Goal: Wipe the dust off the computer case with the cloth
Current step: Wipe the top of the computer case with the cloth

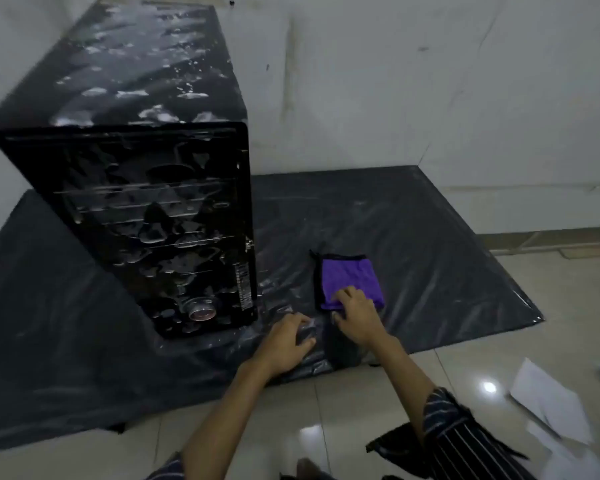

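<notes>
The dusty black computer case [136,188] stands untouched; the pick-up step is in hand. Just right of it lies the folded purple cloth [349,277]; the right hand [355,315] touches its near edge with relaxed fingers. The left hand [286,344] presses flat on the grey plastic sheet [430,244]. Next, a firm grasp is needed.

one computer case [132,188], black, on my left. one cloth [350,277], purple with dark edging. one black plastic sheet [430,244] under both. two hands in view: my left hand [286,344] and my right hand [357,315]. loose white papers [548,400] on the tiles at right, at least three, exact number unclear.
</notes>
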